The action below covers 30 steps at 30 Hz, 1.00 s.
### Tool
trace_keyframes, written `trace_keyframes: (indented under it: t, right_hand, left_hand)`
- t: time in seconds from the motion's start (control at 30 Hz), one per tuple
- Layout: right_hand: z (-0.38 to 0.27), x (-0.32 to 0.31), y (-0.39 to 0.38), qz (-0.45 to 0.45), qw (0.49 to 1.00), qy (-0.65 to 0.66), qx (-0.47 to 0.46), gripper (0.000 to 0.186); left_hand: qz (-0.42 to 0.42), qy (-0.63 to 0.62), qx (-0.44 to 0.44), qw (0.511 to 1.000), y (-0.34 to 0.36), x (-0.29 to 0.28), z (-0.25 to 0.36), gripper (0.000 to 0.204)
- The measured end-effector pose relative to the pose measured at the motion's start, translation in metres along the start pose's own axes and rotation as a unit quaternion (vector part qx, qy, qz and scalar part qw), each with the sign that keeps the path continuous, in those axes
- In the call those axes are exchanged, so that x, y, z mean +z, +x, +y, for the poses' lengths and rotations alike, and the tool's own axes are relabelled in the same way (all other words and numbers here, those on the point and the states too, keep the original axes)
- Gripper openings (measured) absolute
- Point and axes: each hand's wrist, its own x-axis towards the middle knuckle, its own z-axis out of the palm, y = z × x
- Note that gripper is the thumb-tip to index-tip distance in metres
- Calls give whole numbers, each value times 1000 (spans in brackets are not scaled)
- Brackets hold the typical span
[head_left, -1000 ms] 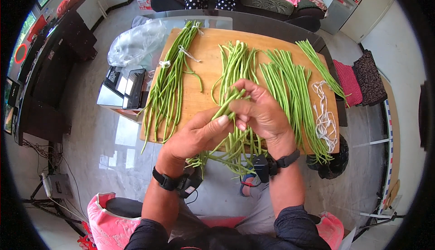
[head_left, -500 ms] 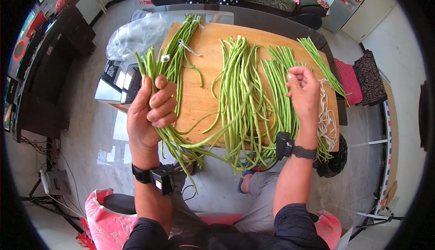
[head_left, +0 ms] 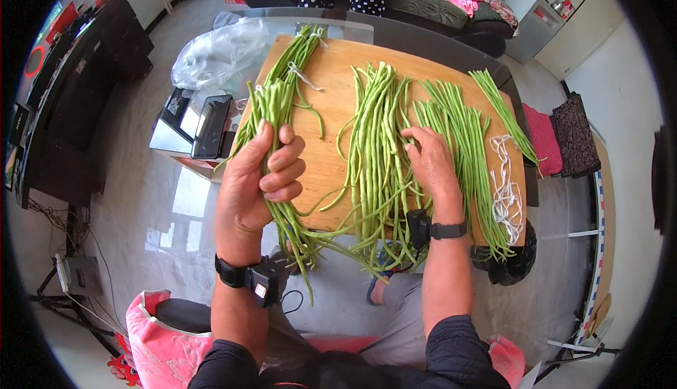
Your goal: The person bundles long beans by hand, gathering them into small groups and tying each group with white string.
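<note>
The head-worn fisheye looks down and forward from above and behind the left hand [head_left: 261,174] and right hand [head_left: 433,163], near enough for both forearms [head_left: 449,276] to loom from the lower edge. Beyond, it spans the counter [head_left: 423,36], with the sofa [head_left: 422,2] farthest off, up top.

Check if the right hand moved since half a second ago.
Yes. The right hand moved left, away from the white string on the board, toward the middle beans.
</note>
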Motion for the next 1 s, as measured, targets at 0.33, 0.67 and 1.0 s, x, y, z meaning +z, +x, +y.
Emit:
trace_keyframes:
  t: [0.33, 0.67, 1.0]
  right_hand:
    - [8, -1, 11, 34, 965, 211, 150, 10]
    - [0, -10, 11, 101, 976, 119, 154, 27]
    - [-12, -28, 12, 82, 842, 503, 179, 24]
  left_hand:
    - [36, 48, -10, 998, 8, -1, -14, 30]
    - [93, 86, -21, 992, 12, 1, -24, 29]
    - [121, 104, -27, 987, 18, -3, -38, 27]
